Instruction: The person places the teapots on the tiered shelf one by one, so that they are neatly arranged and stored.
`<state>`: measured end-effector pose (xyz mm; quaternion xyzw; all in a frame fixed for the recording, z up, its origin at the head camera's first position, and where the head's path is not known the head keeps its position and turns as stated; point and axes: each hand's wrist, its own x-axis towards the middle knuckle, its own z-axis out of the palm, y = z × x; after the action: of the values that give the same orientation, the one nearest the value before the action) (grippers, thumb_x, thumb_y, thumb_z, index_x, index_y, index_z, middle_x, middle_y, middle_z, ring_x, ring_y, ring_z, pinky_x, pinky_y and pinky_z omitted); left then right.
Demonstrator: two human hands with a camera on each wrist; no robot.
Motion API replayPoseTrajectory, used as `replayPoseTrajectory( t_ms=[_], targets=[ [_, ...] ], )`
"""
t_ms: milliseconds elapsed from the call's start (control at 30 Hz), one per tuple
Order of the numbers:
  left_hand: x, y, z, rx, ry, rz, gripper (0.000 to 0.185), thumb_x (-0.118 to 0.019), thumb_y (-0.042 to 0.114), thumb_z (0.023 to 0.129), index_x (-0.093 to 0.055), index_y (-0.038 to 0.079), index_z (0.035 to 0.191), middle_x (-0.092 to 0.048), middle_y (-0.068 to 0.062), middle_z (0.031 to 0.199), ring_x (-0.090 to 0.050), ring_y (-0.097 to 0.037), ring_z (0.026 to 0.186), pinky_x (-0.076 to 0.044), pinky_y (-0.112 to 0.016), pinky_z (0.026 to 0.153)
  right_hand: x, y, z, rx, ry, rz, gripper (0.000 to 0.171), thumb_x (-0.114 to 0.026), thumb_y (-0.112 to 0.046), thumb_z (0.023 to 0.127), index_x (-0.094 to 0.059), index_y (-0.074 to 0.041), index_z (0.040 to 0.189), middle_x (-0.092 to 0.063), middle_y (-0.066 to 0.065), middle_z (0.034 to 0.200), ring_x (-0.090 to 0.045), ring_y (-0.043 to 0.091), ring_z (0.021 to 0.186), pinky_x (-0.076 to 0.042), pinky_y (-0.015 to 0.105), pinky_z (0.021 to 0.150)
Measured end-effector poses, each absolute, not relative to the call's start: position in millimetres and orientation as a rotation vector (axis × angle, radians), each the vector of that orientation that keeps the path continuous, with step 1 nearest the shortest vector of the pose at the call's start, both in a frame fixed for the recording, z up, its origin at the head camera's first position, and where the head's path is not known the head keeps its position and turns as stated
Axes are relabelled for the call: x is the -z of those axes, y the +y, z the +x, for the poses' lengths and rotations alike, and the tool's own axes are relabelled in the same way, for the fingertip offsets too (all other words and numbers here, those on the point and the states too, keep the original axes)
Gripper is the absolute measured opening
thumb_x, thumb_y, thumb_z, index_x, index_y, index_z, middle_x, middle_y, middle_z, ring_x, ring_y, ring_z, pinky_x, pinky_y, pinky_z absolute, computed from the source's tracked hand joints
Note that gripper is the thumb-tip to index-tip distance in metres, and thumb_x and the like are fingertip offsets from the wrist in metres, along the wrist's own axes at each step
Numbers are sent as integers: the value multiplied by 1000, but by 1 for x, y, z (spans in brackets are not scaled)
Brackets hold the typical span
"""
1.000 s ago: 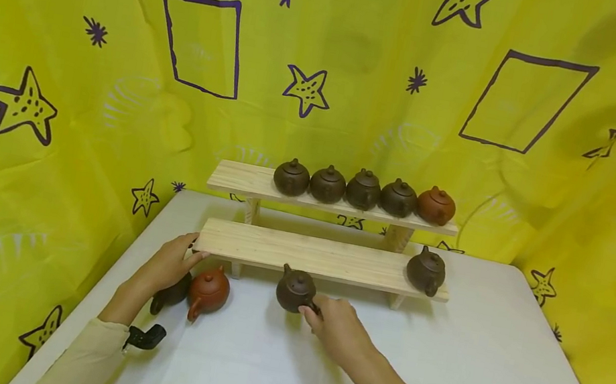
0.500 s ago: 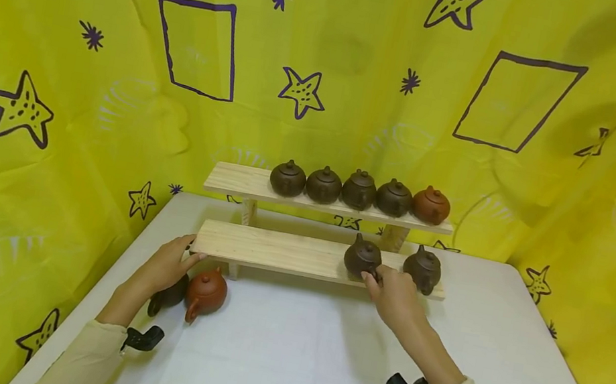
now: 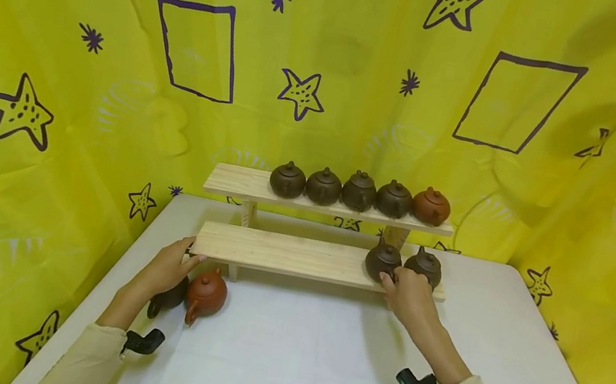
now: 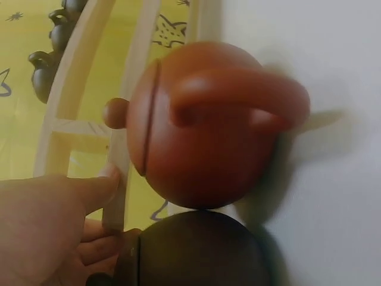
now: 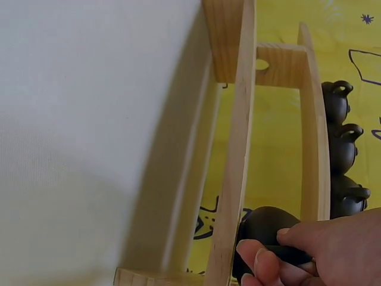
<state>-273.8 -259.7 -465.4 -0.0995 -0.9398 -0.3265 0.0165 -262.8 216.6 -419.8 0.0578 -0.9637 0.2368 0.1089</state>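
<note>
A two-tier wooden shelf stands at the back of the white table. My right hand (image 3: 391,279) pinches the handle of a dark brown teapot (image 3: 383,260) that sits on the lower shelf (image 3: 285,253), close beside another dark teapot (image 3: 425,266). In the right wrist view, its fingertips (image 5: 265,256) curl round that handle by the dark pot (image 5: 262,225). My left hand (image 3: 188,259) holds the left end of the lower shelf, thumb (image 4: 89,187) against the board's edge. Just below it on the table are a red-brown teapot (image 3: 207,293) and a dark teapot (image 3: 172,295), partly hidden.
The upper shelf (image 3: 236,181) carries a row of teapots, several dark ones and a red-brown one (image 3: 431,206) at the right end. A yellow cloth with purple stars (image 3: 53,108) walls in the table (image 3: 285,365) on three sides.
My right hand carried the dark teapot from the table up to the lower shelf and slid it right, beside the other dark pot. The left hand stayed on the shelf end.
</note>
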Motion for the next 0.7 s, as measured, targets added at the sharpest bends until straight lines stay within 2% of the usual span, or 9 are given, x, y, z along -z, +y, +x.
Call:
replayPoseTrajectory(
  t_ms=[433,700],
  targets=[
    [465,-260,-275,988,-2932,-301,58,-58,20,110,-40,-15,152,-47,-40,152,-42,-57,144,-35,-68,118,422,221,-263,-706,-2814,158,40,-66,-17,104,-52,-6,68,-50,4,60,-50,23,58,-38,32,53],
    [464,-260,-275,982,-2937,-306,59,-58,21,110,-40,-15,152,-48,-39,150,-44,-56,143,-36,-68,117,423,221,-265,-726,-2821,128,44,-66,-21,103,-48,-9,65,-41,1,59,-46,21,56,-34,31,51]
  ],
)
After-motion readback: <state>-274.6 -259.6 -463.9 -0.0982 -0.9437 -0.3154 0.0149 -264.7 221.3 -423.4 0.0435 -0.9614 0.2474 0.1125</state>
